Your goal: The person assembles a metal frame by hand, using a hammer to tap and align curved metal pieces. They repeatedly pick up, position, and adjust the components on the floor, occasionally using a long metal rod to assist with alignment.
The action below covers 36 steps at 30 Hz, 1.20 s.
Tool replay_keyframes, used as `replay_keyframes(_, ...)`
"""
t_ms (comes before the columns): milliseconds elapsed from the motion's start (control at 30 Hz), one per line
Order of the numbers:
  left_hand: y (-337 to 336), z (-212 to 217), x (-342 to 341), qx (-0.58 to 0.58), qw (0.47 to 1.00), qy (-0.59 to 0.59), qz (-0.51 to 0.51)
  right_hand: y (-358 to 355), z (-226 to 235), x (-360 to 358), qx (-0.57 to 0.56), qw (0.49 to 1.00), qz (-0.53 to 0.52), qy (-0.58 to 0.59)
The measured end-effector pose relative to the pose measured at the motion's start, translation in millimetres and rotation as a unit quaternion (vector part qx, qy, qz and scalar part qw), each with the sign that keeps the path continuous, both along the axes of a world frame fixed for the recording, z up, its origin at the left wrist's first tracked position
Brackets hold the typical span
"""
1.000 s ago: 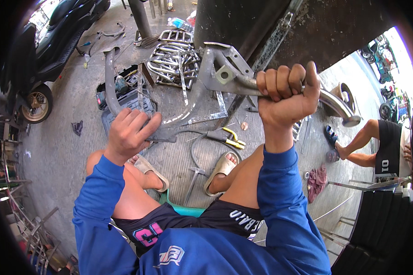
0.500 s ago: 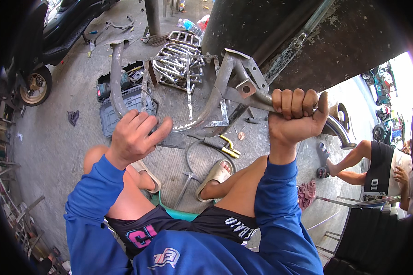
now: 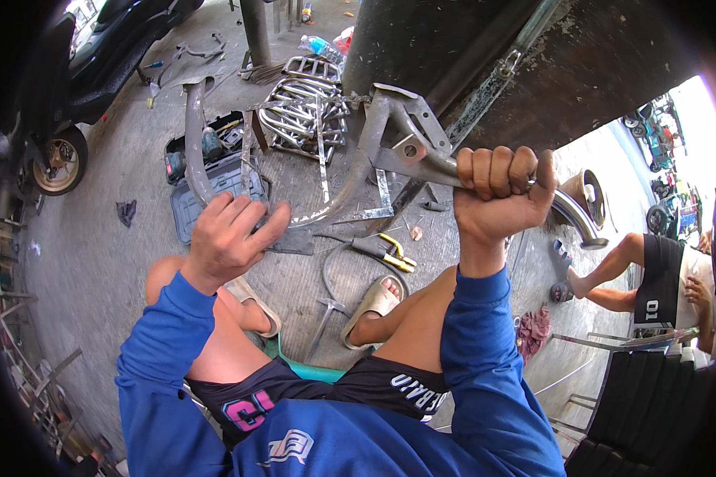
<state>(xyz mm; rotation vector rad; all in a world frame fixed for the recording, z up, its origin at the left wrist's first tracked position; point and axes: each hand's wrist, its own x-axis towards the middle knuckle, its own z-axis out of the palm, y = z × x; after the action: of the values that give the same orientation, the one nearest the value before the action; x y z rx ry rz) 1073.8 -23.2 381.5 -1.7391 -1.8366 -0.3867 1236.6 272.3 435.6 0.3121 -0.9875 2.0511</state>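
Note:
A bent grey metal tube frame (image 3: 348, 191) is held up in front of me. Its left leg rises to a small flat end plate, and its right part carries a bracket with holes (image 3: 410, 149). My left hand (image 3: 235, 238) is closed around the low curve of the tube. Higher up, my right hand (image 3: 501, 195) wraps round the straight tube to the right of the bracket. Past that fist a shiny tube end with a flange (image 3: 585, 226) sticks out. Beneath the frame, a welding electrode holder (image 3: 386, 253) with yellow jaws lies on the floor, its cable looping beside it.
A hammer (image 3: 324, 322) lies between my feet. Beyond the frame are an open grey tool case (image 3: 215, 187), a metal stand (image 3: 324, 151) and stacked shiny tube racks (image 3: 298, 115). A motorcycle (image 3: 64, 111) stands at far left. At right another person (image 3: 652, 278) sits near a rag (image 3: 533, 330).
The tube frame has shifted slightly left and its right end sits a bit higher, my right hand moving along with it. Both hands keep their grip.

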Motion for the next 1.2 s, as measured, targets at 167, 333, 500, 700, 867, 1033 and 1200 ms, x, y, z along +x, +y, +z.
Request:
replay_keyframes(167,2,-1,-1,-0.016,1.0,0.0,0.002,8,-7,-5,-0.007,1.0,0.009,0.014)
replay_keyframes(333,6,-3,2,-0.043,0.999,-0.001,0.016,16,-15,-12,0.001,1.0,-0.007,0.005)
replay_keyframes(500,11,-3,6,-0.039,0.999,0.01,0.022,21,-15,-14,-0.016,1.0,-0.008,0.004)
replay_keyframes(700,10,-1,12,-0.022,0.999,0.007,0.024,19,-8,-14,-0.007,1.0,-0.017,0.011)
replay_keyframes(867,7,0,14,-0.028,0.999,0.0,0.034,18,-6,-14,-0.006,1.0,-0.015,0.012)
replay_keyframes(1033,7,0,14,-0.028,0.999,0.005,0.035,18,-6,-14,-0.005,1.0,-0.008,0.014)
replay_keyframes(1200,8,-1,14,-0.024,0.999,0.018,0.039,19,-7,-15,-0.005,1.0,-0.008,0.017)
